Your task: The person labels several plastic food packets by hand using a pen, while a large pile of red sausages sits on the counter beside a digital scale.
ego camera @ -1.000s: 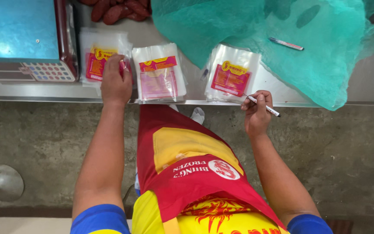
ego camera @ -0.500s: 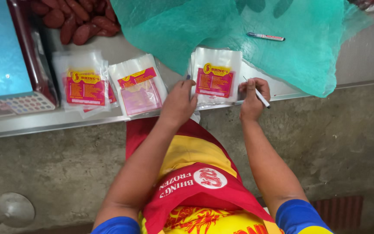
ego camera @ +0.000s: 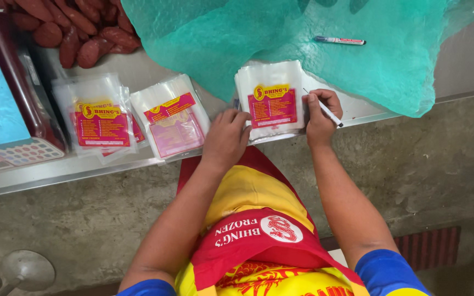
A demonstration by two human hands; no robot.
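My left hand point(ego camera: 225, 140) lies flat, fingers loosely curled, on the lower left corner of the bag stack point(ego camera: 271, 98), pinning it, gripping nothing; my right hand point(ego camera: 320, 112) is pinched around a pen point(ego camera: 325, 109), its tip at the stack's right edge; the stack sits at the front edge of the worktop point(ego camera: 83, 170), just beside the green net point(ego camera: 314, 49), which overlaps its top; these are thin clear plastic bags with a red-and-yellow label, so I judge them light, limp and slippery, likely to slide off one another; best held flat with a palm near a corner, or lifted by pinching the edge of one sheet; two more stacks lie to the left: a middle stack point(ego camera: 172, 118) and a left stack point(ego camera: 100, 118), both apart from my hands; a second pen point(ego camera: 339, 40) rests on the net, well apart; red sausages point(ego camera: 78, 33) are piled at the top left; a scale point(ego camera: 6, 109) stands at the far left, touching the left stack; my apron point(ego camera: 259, 230) fills the lower centre.
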